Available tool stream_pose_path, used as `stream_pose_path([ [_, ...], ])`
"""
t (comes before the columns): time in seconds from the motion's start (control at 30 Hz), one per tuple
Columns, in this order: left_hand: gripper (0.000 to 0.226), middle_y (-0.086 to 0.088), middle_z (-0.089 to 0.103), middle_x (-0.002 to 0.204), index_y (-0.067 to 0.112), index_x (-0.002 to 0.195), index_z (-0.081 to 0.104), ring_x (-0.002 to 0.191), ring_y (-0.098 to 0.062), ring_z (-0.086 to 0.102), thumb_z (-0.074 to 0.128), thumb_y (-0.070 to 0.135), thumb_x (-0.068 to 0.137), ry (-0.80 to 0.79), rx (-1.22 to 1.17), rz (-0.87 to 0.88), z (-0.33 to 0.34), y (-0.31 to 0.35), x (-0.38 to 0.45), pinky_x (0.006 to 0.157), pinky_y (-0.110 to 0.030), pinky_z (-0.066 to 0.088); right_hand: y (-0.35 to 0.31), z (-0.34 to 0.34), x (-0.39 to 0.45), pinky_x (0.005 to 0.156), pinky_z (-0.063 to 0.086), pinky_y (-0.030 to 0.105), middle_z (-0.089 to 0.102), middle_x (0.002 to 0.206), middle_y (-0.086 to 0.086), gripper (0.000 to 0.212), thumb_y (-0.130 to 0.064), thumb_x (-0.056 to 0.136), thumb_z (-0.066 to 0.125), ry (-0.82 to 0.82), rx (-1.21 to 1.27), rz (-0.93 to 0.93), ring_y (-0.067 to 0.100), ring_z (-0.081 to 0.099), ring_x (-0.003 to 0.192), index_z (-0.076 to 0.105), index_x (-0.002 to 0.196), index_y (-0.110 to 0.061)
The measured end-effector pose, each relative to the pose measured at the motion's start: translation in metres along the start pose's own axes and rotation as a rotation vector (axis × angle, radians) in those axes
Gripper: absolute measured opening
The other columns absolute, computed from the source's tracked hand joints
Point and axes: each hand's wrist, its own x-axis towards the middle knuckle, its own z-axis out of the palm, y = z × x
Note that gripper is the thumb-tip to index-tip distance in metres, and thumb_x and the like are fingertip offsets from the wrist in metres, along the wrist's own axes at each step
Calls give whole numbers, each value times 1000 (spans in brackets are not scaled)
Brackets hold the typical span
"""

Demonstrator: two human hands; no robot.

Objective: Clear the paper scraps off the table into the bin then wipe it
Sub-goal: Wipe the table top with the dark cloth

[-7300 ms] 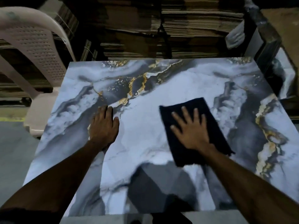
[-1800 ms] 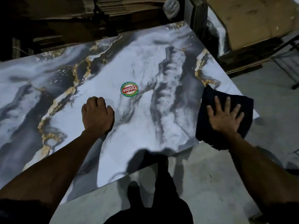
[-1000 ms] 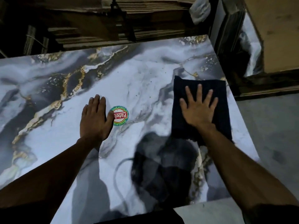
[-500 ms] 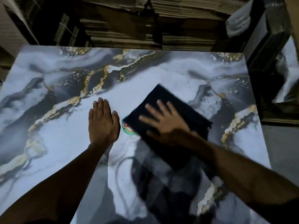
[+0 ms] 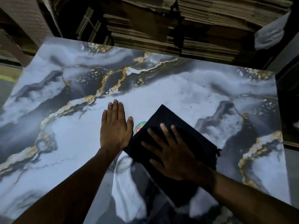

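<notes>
Right hand, fingers spread flat, presses the dark cloth; cloth has swept left from the table's right edge, now half-covering the round sticker. Left hand open, flat, bracing beside it. No scraps visible; wiping under way.

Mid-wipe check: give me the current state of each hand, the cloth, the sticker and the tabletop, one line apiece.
left hand: open, flat on the table, fingers straight and together.
right hand: open, fingers spread, pressing on the cloth.
dark cloth: lying flat on the table under the right hand, one corner over the sticker.
round sticker: stuck to the table, mostly covered by the cloth.
marble-pattern table: no paper scraps in view; tiny dark specks at the far side.
</notes>
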Motion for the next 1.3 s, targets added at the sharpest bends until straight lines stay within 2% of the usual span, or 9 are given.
stream_pose_path([
  [0.1,68,-15,15,161,3,153,20,151,-28,8,14,42,97,7,16,24,0,-1,0,122,-42,7,44,-6,49,117,12,62,17,163,4,58,-56,97,28,-46,8,104,45,16,147,25,152,-39],
  [0.27,68,-14,11,162,4,153,18,151,-26,4,12,41,97,-4,16,32,0,-3,1,122,-38,1,94,-18,149,117,-7,60,-9,165,0,64,-66,94,9,-90,7,249,39,-10,149,-2,153,-45],
  [0.53,70,-13,15,161,5,153,21,151,-25,8,16,39,93,6,10,10,1,-1,2,122,-38,4,116,-36,265,116,-11,60,-9,165,0,65,-67,94,12,-69,149,417,41,-13,148,2,154,-43],
  [0.67,69,-14,17,161,4,152,23,150,-27,10,17,37,92,-3,17,17,1,0,0,122,-41,9,134,-35,255,117,-9,58,-6,165,0,65,-64,95,12,-46,172,526,39,-10,149,3,155,-39],
  [0.9,72,-13,8,162,6,154,15,151,-24,1,13,42,92,-19,-22,16,0,2,1,123,-39,3,213,-32,117,118,-4,60,-6,165,3,70,-67,94,13,-12,181,1089,41,-7,149,3,156,-36],
  [1.0,74,-10,0,163,8,155,8,151,-22,-7,7,47,92,-39,-18,11,0,3,1,123,-38,-2,213,-31,107,117,-7,61,-10,165,6,69,-65,94,11,-20,223,1248,43,-11,148,0,156,-34],
  [1.07,74,-10,-1,163,9,155,7,151,-21,-9,6,48,92,-47,-18,10,0,2,1,123,-38,-3,185,-31,140,116,-6,63,-7,165,8,68,-62,95,13,1,218,1202,45,-9,148,3,156,-34],
  [1.23,71,-13,14,162,5,153,20,151,-24,7,15,44,94,5,-10,-7,3,2,2,122,-39,5,73,-31,243,116,-9,62,-7,165,5,66,-62,95,14,-41,162,530,43,-12,148,4,155,-38],
  [1.3,70,-13,17,161,4,153,22,151,-25,10,17,43,94,12,3,-12,4,3,1,122,-40,8,71,-33,248,117,-10,58,-6,165,3,65,-63,96,15,-86,180,411,40,-12,149,5,155,-39],
])
